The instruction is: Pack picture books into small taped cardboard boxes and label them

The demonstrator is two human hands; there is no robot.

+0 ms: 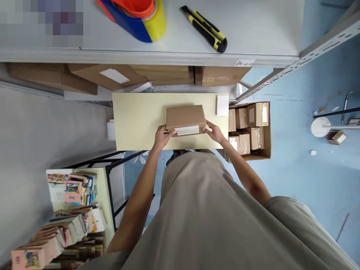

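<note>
On a pale yellow board [135,120] lies a brown cardboard box [185,115] with a white label [187,130] along its near side. My left hand [163,135] grips the box's near left corner, its thumb at the end of the label. At the opposite near corner, my right hand [213,131] has its fingers pressed against the box. A small white stack of paper or cards [222,105] sits at the board's far right corner.
Above, a grey shelf [253,33] carries a yellow-black utility knife [205,30] and a tape dispenser [140,18]. Cardboard boxes [165,75] fill the shelf beneath. To the right stands a carton of small boxes [267,150]. Books [74,189] are stacked at lower left.
</note>
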